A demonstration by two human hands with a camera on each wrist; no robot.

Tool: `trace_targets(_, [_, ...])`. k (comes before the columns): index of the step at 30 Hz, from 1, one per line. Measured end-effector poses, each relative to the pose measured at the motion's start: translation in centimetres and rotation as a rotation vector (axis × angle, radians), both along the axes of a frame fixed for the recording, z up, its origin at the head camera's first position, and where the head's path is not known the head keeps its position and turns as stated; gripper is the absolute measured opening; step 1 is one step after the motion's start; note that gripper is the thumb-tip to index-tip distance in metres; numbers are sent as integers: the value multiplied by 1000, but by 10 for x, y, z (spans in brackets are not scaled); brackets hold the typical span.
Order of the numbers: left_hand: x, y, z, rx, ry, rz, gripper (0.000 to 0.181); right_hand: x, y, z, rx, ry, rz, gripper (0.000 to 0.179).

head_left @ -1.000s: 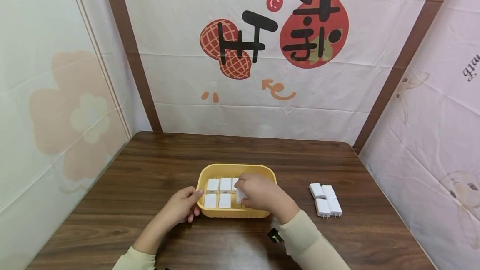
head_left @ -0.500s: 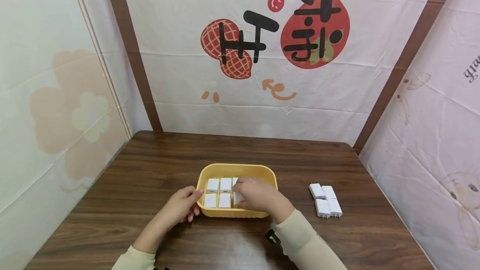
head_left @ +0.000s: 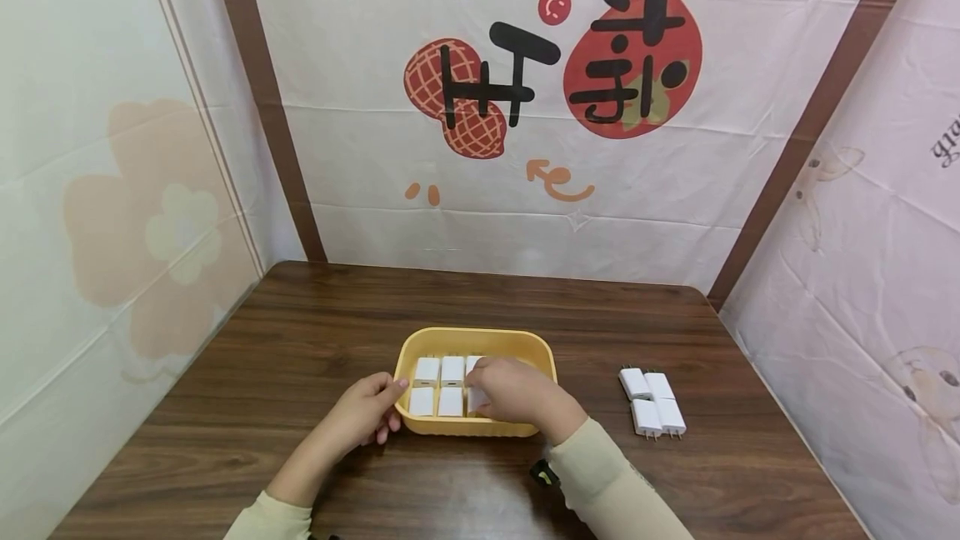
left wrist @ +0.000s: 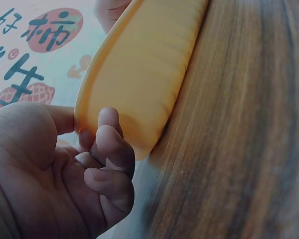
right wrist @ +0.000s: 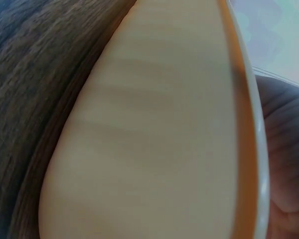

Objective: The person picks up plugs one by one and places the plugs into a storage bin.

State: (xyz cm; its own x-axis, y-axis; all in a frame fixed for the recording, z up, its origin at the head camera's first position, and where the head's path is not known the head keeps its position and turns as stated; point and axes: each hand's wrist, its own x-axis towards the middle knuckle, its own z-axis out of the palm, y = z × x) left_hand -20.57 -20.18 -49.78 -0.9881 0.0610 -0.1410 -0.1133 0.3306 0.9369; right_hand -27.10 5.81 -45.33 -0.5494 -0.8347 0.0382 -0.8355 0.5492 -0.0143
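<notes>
A yellow plastic basket (head_left: 472, 428) stands on the table with white plug chargers (head_left: 427, 371) laid in two rows inside. At its left end my left hand (head_left: 363, 409) grips the rim, thumb over the edge. The left wrist view shows the curled fingers (left wrist: 112, 147) against the outer wall. My right hand (head_left: 522, 390) reaches over the front rim and holds a white charger (head_left: 476, 401) in the front row, beside the others. In the right wrist view the basket wall (right wrist: 154, 124) hides the fingers; only part of the right hand (right wrist: 286, 149) shows.
Several more white chargers (head_left: 660, 386) lie grouped on the table right of the basket, metal prongs showing. The brown wood-grain table (head_left: 322, 315) ends at a printed cloth (head_left: 480, 232) behind, with more cloth at both sides.
The charger in my right hand has moved slightly left and settled into the front row, against its neighbour. My left hand stays at the basket rim.
</notes>
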Motion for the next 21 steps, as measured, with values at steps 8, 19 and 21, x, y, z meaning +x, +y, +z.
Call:
trace_targets(8, [-1, 0, 1, -8, 6, -4, 38, -1, 1, -2, -5, -20, -7, 25])
trace_targets(19, [2, 1, 2, -3, 6, -3, 40, -3, 0, -5, -1, -25, -11, 25])
trace_targets(21, [2, 1, 2, -3, 12, -7, 41, -3, 0, -4, -1, -25, -10, 26])
